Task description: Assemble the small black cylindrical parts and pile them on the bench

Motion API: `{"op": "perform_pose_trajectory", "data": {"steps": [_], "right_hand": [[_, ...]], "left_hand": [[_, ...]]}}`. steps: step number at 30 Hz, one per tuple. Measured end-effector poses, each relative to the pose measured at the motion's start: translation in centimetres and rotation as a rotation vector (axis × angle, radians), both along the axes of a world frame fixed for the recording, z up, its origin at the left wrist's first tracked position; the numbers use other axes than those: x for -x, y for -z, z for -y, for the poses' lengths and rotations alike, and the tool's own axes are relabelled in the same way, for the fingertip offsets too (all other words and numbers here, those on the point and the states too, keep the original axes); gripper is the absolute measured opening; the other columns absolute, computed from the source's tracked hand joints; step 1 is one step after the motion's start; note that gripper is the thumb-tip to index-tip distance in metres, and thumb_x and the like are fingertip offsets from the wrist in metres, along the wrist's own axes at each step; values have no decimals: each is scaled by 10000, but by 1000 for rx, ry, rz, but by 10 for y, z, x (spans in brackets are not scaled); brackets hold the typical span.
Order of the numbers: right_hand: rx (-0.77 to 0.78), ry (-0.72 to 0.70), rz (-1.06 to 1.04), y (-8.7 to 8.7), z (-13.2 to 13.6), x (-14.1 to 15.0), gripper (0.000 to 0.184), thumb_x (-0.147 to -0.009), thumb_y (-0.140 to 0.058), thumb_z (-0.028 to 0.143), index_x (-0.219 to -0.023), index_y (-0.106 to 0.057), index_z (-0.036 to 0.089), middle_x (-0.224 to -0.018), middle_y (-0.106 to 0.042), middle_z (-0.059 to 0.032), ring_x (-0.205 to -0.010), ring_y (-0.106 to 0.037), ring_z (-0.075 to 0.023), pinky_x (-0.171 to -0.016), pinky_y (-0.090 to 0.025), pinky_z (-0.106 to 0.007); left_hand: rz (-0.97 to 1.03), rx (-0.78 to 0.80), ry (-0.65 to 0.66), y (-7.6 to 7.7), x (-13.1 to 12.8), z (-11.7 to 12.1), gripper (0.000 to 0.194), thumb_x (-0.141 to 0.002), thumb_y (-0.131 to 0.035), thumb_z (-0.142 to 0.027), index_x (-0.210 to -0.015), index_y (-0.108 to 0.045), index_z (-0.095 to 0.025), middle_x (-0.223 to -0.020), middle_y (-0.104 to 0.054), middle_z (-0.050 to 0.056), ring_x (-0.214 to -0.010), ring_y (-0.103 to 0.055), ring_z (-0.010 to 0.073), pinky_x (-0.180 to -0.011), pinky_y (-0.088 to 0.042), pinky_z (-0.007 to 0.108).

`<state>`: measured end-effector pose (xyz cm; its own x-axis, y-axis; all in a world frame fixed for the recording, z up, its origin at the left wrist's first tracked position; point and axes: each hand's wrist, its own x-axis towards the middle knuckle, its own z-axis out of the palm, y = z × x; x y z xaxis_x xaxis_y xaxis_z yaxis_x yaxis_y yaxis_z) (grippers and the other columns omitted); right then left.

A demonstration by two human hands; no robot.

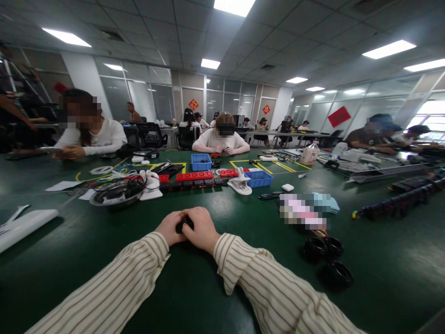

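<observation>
My left hand (171,228) and my right hand (203,230) meet over the green table, fingers curled round a small black object (187,221). Mostly hidden by the fingers, it shows only a dark, glossy patch, so its kind cannot be made out. Both hands are closed on it, the right thumb lying across its near side. To the right, apart from my hands, three black rings (338,274) with a shiny surface lie close together on the tabletop.
Ahead lie a metal bowl (97,202) of cables, a red-and-black strip (194,176), a white clip stand (240,184) and two blue bins (259,179). Right are blurred pink and blue packs (302,211); left, a long white object (28,227). A person (222,137) sits opposite.
</observation>
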<state>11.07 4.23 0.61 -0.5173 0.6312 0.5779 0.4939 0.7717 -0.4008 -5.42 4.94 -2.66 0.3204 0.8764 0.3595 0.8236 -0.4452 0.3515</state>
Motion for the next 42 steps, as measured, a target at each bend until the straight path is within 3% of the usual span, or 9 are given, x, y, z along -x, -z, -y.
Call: {"op": "perform_pose_trajectory", "data": {"steps": [6,10,15,20,26,29,34,38,42], "right_hand": [[27,117,-33,0,-2,1,322,-741,-638,367,-973,-539,167,-966,-565,-52,-926,-488,-204,-849,-370,-345],[44,194,7,3,-5,3,340,-708,-668,422,-905,-539,178,-923,-545,-43,-888,-480,-207,-805,-381,-343],[58,176,-3,4,-7,4,300,-717,-660,387,-907,-557,178,-924,-550,-42,-897,-480,-203,-805,-377,-333],[57,80,-16,3,-6,2,217,-721,-619,242,-923,-579,171,-928,-583,-41,-899,-485,-196,-817,-367,-328],[35,-35,-5,0,-4,-1,193,-696,-578,133,-882,-604,182,-899,-627,-14,-904,-518,-172,-847,-367,-307],[30,-58,-16,-2,-2,-2,279,-691,-568,118,-961,-594,182,-964,-628,-22,-966,-515,-178,-905,-354,-320],[41,-10,-58,0,-1,-1,442,-734,-600,245,-1155,-496,157,-1147,-555,-83,-1079,-469,-211,-966,-324,-371],[61,95,-37,2,-3,0,463,-734,-639,401,-1109,-508,163,-1094,-544,-85,-1036,-475,-226,-916,-358,-377],[70,176,23,3,-4,1,441,-712,-658,462,-1015,-527,169,-1000,-542,-64,-945,-486,-221,-834,-388,-359]], "left_hand": [[-89,37,-207,-12,-16,11,563,-587,-645,-318,-1098,-494,-138,-1065,-575,121,-1033,-530,306,-966,-353,464],[-132,81,-286,-18,-21,14,435,-608,-626,-297,-1011,-525,-169,-1027,-583,97,-1037,-528,293,-1029,-256,492],[-126,105,-236,-19,-18,9,290,-602,-613,-283,-859,-572,-154,-883,-605,87,-892,-571,286,-903,-395,438],[-84,108,-142,-17,-12,5,280,-599,-607,-289,-832,-590,-135,-842,-619,90,-849,-583,271,-812,-457,381],[-34,93,-48,-11,-3,1,430,-588,-624,-288,-993,-601,-147,-1004,-643,77,-962,-590,259,-878,-462,341],[-37,90,-21,-8,-1,-1,455,-586,-631,-281,-1022,-598,-153,-1073,-635,85,-1023,-573,272,-922,-440,355],[-56,64,-74,-6,-5,3,504,-594,-635,-274,-1073,-551,-141,-1100,-600,120,-1043,-547,299,-947,-388,420],[-77,53,-146,-9,-10,7,463,-609,-633,-289,-1040,-544,-145,-1025,-602,118,-990,-553,312,-916,-373,463],[-95,61,-137,-10,-12,7,375,-603,-638,-284,-945,-570,-145,-939,-611,103,-930,-565,298,-876,-396,427]]}}
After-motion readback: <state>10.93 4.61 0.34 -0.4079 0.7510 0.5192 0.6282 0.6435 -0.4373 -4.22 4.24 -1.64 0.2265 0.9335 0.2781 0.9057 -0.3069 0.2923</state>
